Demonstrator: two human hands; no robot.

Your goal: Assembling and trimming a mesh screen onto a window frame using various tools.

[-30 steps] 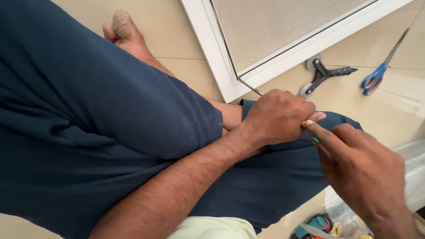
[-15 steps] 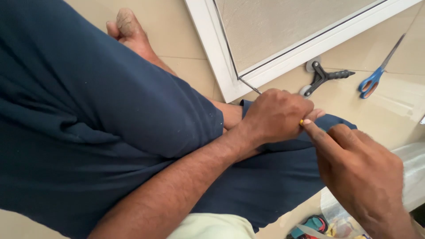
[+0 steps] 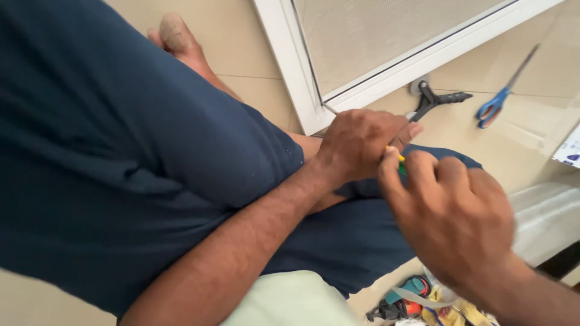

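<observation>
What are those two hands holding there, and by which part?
The left hand is closed around a small yellow-and-green tool; the hand hides most of it, so the exact part cannot be told. The right hand touches its exposed end with its fingertips.

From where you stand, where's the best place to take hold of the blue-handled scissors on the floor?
Probably by the blue loop handles, coming from above on the near side. The scissors lie flat and shut on the tile, blades pointing away toward the white frame, with nothing touching them.

A white sheet or package with blue print (image 3: 571, 151) is showing partly at the far right edge, lying on the floor (image 3: 459, 130); its full shape is cut off. No signs or screens are showing.
</observation>
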